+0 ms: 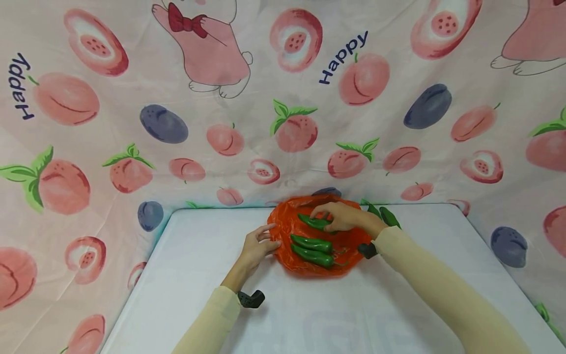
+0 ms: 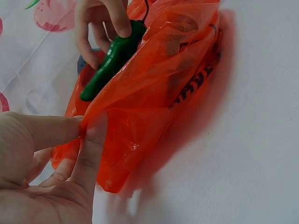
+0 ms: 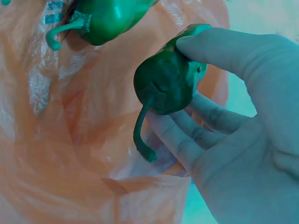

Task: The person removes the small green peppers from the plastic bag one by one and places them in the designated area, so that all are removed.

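A red-orange plastic bag lies spread on the white table, with two green peppers side by side on it. At the bag's left edge my left hand pinches the thin plastic between thumb and fingers, as the left wrist view shows up close. My right hand holds another green pepper over the far part of the bag, thumb on one side and fingers on the other. That pepper's curved stem points away from the palm. Part of a second pepper shows beside it in the right wrist view.
The white table meets a pink fruit-printed cloth that hangs behind and at the sides. Dark green shapes show at the table's back edge, partly behind my right forearm. A black wrist camera sits on my left wrist.
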A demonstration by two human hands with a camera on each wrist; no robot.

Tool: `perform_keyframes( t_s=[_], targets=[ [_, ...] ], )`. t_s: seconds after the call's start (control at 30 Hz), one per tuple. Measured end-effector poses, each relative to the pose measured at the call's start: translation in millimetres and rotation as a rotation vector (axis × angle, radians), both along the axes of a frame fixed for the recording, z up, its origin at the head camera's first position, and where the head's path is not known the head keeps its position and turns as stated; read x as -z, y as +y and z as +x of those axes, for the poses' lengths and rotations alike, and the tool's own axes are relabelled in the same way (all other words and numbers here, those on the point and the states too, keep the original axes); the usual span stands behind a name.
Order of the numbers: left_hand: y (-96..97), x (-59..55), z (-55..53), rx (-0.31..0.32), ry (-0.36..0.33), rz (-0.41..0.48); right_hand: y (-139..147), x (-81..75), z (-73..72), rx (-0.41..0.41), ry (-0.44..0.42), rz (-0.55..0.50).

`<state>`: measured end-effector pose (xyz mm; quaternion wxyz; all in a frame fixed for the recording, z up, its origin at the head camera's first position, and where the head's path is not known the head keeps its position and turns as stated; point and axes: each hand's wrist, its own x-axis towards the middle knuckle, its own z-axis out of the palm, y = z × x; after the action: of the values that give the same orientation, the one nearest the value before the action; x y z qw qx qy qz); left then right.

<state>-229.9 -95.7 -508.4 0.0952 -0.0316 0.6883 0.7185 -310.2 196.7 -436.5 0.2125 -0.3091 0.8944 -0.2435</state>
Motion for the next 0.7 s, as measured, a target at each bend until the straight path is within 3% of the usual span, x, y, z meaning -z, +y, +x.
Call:
perform_keyframes(
  t_s=[0.2, 0.7],
  targets=[
    [0.2, 0.3, 0.5, 0.002, 0.005, 0.013, 0, -12.1, 4.7, 0.005, 0.022, -0.047],
    [-0.8, 0.2, -0.4, 0.009, -0.003, 0.001, 0, -20.9, 11.8, 0.031, 0.039, -0.268]
  ],
)
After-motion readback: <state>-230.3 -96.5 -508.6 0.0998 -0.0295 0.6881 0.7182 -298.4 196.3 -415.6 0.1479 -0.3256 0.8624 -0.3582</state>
